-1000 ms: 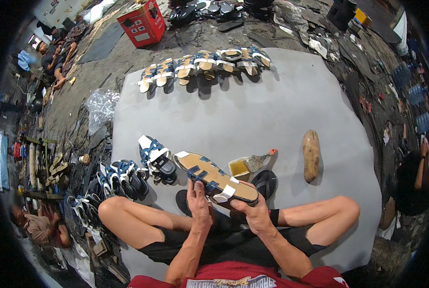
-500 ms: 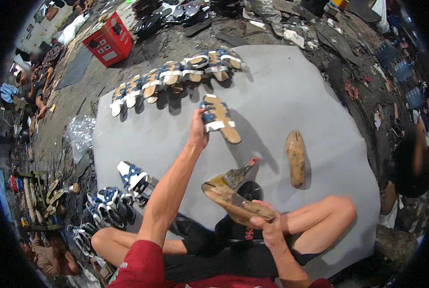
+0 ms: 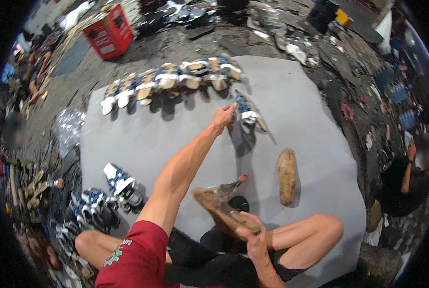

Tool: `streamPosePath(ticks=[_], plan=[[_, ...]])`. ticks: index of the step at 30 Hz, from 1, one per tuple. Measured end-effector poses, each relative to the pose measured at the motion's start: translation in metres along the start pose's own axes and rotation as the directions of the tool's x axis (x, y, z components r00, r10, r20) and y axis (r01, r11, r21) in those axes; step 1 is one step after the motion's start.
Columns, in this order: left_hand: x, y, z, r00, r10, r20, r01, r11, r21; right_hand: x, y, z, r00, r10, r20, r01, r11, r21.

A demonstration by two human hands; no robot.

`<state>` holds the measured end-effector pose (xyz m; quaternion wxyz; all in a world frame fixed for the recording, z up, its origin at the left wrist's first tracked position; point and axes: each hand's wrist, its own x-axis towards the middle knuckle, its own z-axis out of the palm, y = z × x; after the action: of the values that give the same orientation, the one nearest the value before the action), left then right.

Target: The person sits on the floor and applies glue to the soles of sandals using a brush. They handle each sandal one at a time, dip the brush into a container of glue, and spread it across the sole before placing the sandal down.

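The one view looks from the wearer's head, a wide fisheye facing down and forward: the bent legs point(image 3: 315, 231) sit close below, the grey sheet point(image 3: 327, 144) fills the middle, and the floor point(image 3: 149, 55) recedes toward the dark rim.

On my red sleeve point(image 3: 142, 252), nearer to me than my left grip point(image 3: 226, 116), I see some pale letters point(image 3: 126, 243) and one green toothed emblem point(image 3: 112, 258). On the red box point(image 3: 119, 37), beyond this grip and leftward, pale printed patches point(image 3: 107, 49) are too small for reading.
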<state>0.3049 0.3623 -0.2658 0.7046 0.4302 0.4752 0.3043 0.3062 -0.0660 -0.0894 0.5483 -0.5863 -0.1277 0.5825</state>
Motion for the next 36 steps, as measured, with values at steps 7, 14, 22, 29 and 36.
streamPosePath(ticks=[7,14,22,29,36], plan=[[-0.224,0.004,-0.106,0.583,0.163,-0.796,-0.373,0.924,-0.083,-0.022,-0.011,-0.005,0.997,-0.028,0.069,0.012,0.973,0.231],[-0.341,-0.087,-0.226,-0.137,-0.305,-0.942,-0.005,0.952,-0.307,-0.035,-0.037,0.010,0.643,0.159,0.749,-0.374,0.919,0.126],[-0.361,-0.073,-0.249,0.587,-0.455,-0.670,-0.523,0.418,-0.743,-0.046,0.022,0.069,0.932,0.082,0.353,-0.068,0.996,-0.052],[-0.428,0.013,-0.204,0.683,0.020,-0.730,-0.670,0.415,-0.616,-0.029,0.040,0.094,0.888,-0.148,0.435,0.319,0.880,-0.353],[-0.437,-0.024,-0.214,0.680,0.022,-0.733,-0.653,0.474,-0.591,0.018,0.103,0.132,0.928,-0.088,0.361,0.299,0.755,-0.583]])
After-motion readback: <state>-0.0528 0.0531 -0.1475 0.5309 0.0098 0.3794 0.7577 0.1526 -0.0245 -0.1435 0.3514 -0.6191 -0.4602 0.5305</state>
